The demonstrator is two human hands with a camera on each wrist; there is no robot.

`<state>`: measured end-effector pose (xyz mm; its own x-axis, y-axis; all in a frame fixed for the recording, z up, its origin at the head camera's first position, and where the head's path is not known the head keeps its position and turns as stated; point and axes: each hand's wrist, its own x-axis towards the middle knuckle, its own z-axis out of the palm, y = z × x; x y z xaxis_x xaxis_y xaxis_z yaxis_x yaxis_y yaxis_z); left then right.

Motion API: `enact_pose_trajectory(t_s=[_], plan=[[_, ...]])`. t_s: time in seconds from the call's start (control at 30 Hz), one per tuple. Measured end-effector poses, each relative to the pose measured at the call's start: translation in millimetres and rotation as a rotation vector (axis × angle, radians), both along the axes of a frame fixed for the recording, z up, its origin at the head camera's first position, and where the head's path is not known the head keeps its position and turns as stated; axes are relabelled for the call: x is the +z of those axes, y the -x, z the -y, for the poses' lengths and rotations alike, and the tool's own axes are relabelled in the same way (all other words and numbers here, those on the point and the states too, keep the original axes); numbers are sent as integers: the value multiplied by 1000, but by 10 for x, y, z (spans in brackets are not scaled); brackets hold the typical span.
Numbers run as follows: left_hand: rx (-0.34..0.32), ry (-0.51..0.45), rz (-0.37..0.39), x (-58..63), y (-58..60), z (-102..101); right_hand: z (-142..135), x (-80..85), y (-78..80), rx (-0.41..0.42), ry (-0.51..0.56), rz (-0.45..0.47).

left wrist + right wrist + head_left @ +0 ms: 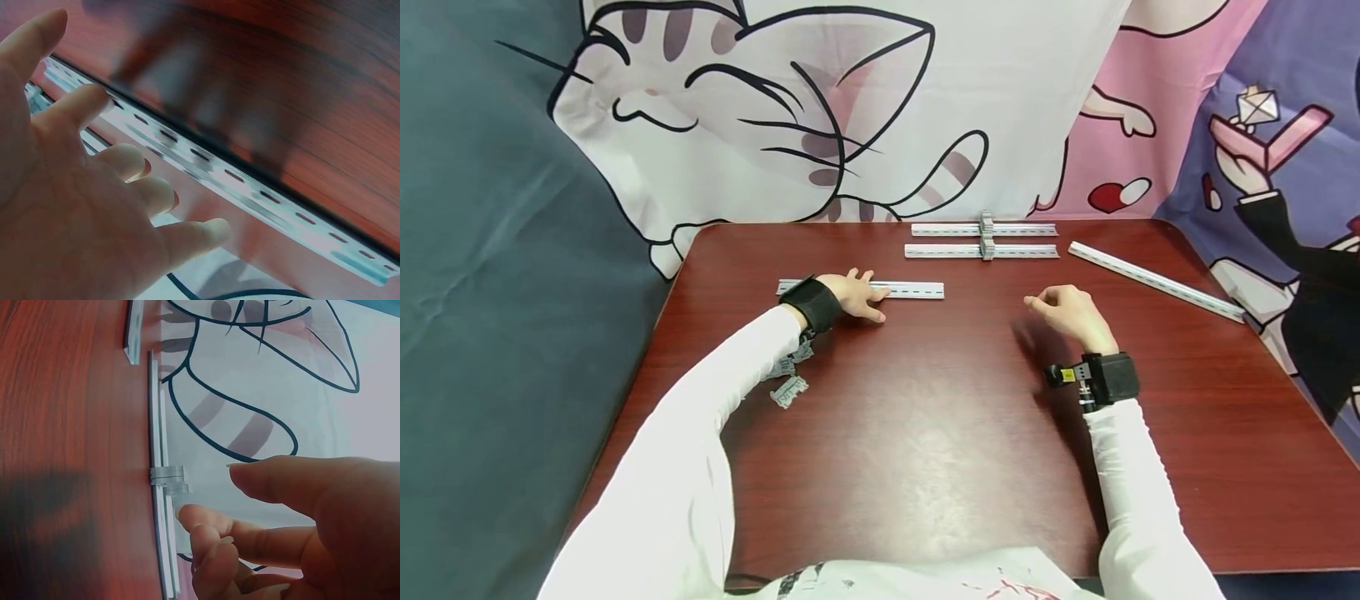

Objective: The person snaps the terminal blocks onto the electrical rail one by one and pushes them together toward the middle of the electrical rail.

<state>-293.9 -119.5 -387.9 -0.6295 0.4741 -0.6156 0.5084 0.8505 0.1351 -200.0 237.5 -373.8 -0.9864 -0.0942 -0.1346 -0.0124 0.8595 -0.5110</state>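
Observation:
My left hand (853, 296) is spread over a slotted metal DIN rail (917, 290) at the left back of the table. In the left wrist view the fingers stand apart above the slotted rail (215, 165); contact is hard to tell. My right hand (1071, 314) hovers over the table at the right, holding nothing. Its fingers curl loosely, with the thumb apart from them in the right wrist view. Behind it, two parallel rails (940, 251) lie along the back edge, each bearing a grey clip-on block (987, 248).
Another slotted rail (1157, 282) lies slantwise at the right back. Several grey blocks (789, 391) sit beside my left forearm, partly hidden by it. A cat-print cloth (880, 108) hangs just behind the brown table (925, 467).

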Motion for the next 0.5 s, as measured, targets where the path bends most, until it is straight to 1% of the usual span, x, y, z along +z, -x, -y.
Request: enact_pose_trajectory(t_s=[0.17,0.27,0.37,0.5], plan=[[-23,-14,-10,-46,-19,-120,51,-69,45,58,-25,12],[-48,-19,-15,-56,-49,-218,102,-122,64,113,-37,31],[-85,-14,-33,-62,-89,-326,153,-169,77,179,-49,72],[-102,-6,-58,-72,-121,-450,189,-180,80,244,-51,125]])
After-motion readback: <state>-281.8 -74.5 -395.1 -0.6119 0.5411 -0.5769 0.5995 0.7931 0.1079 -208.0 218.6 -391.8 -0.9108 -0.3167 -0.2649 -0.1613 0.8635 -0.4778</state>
